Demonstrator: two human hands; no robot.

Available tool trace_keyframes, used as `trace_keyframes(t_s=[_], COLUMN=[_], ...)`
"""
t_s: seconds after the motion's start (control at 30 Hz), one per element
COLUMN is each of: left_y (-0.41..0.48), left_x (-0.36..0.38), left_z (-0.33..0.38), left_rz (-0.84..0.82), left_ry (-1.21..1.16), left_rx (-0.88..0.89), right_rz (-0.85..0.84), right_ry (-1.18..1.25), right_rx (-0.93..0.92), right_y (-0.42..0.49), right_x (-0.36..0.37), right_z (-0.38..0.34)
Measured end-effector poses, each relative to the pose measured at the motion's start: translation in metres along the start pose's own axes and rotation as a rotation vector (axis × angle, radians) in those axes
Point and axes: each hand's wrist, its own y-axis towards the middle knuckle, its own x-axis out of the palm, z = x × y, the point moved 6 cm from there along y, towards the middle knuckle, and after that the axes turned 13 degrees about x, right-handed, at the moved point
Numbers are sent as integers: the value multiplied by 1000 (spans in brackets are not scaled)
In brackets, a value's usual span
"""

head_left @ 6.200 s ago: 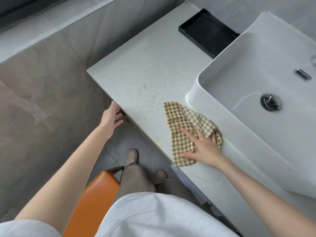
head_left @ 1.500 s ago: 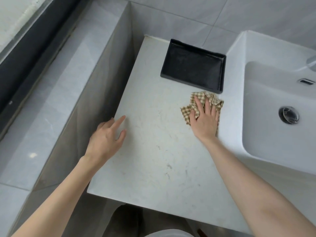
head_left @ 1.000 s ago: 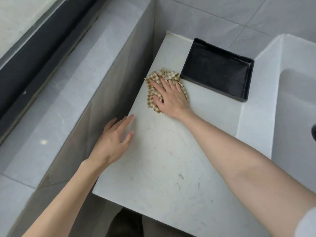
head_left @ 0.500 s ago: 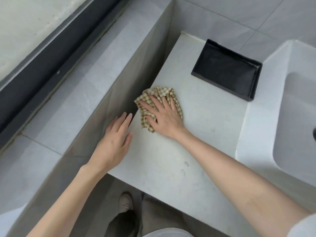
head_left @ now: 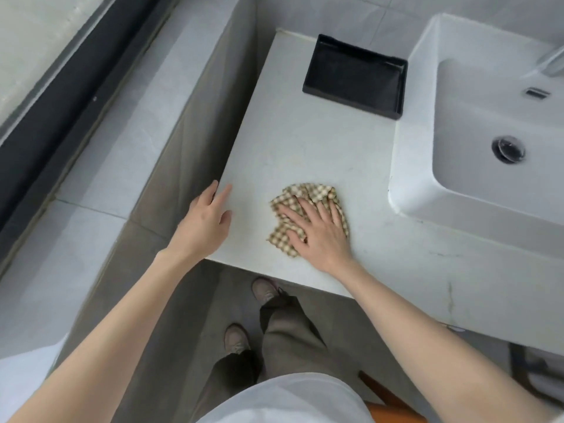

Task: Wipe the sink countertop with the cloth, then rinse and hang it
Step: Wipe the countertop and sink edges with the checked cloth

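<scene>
- Cloth (head_left: 305,192) first, head view (the only one): the checked rag is bunched flat on the countertop (head_left: 305,141) near the front edge, about 6 o'clock from the black tray (head_left: 355,76) and 8 o'clock from the sink (head_left: 409,166).
- The right hand (head_left: 320,236) lies on top of it with fingers straight and a bit spread. It's pressing down, not gripping. Bits of rag poke out at 12 and 9 o'clock.
- The left hand (head_left: 203,227) sits at 9 o'clock from the rag on the counter's left front corner. Its fingers are straight and close together, holding nothing, and it looks like it's just bracing.
- What changed: a second ago the rag was up by the tray's left corner, and half a second ago it was against the left edge. Now it's been dragged back to the front and a little sinkward. The left hand has barely budged.
- My read: that sweep covers the left strip. The stretch at 4 o'clock, in front of the sink, still shows faint marks, so wiping isn't finished. Rinsing and hanging haven't started.
</scene>
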Motion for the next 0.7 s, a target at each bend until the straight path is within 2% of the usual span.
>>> trace_keyframes(t_s=[0.13,0.4,0.47,0.6,0.7], left_y=[16,49,57,80,98], left_x=[10,8,3,-12,-20], left_z=[8,5,1,-10,-15], left_rz=[-33,-40,-13,64,85], left_ry=[-2,90,103,107,123], left_rx=[-7,-24,-25,-39,-80], right_rz=[50,89,88,62,26], right_ry=[12,106,108,88,86], right_rx=[268,502,452,103,-75], right_y=[-3,71,83,117,156], right_x=[-6,-17,-16,-19,-24], right_z=[65,80,53,-14,-40])
